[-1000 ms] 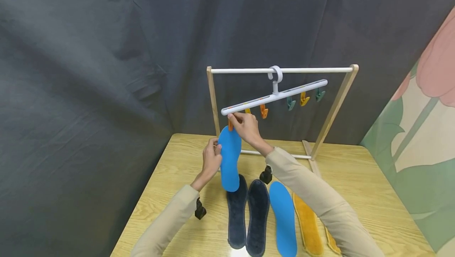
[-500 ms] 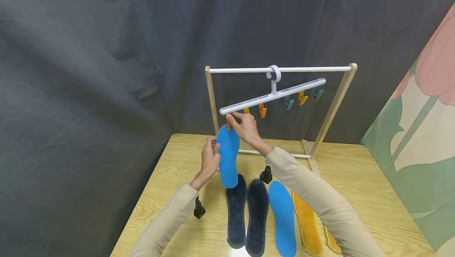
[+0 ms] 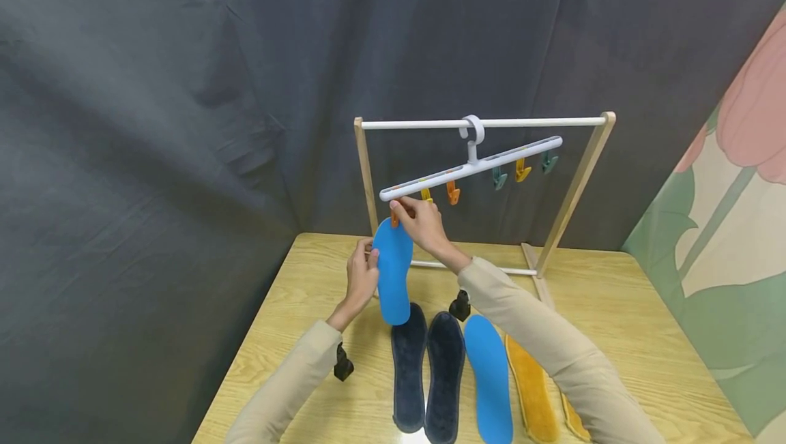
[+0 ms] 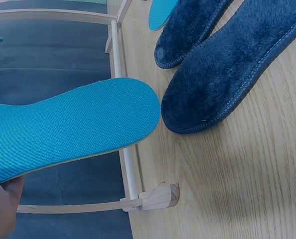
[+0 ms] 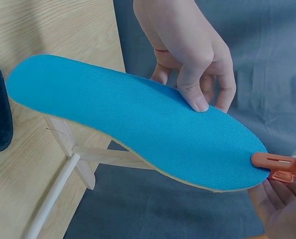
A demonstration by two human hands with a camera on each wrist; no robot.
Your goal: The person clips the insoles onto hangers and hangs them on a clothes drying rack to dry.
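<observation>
A blue insole (image 3: 394, 272) hangs upright below the left end of the white clip hanger (image 3: 469, 168). My left hand (image 3: 361, 273) pinches its left edge, thumb on the front face, as the right wrist view shows. My right hand (image 3: 424, 226) pinches the orange clip (image 5: 274, 162) at the insole's top end. In that view the clip's jaws lie over the tip of the insole. The left wrist view shows the insole's lower end in front of a dark blue plush insole (image 4: 207, 84); my left hand is mostly cut off there.
The hanger hooks over the white rail (image 3: 540, 122) of a wooden rack; several yellow, orange and green clips hang along it. On the wooden table (image 3: 614, 335) lie two dark plush insoles (image 3: 445, 376), another blue insole (image 3: 489, 379) and orange insoles (image 3: 533, 389).
Both hands and the blue insole shift very slightly left in the head view. The left hand keeps the insole's edge and the right hand keeps the clip throughout.
</observation>
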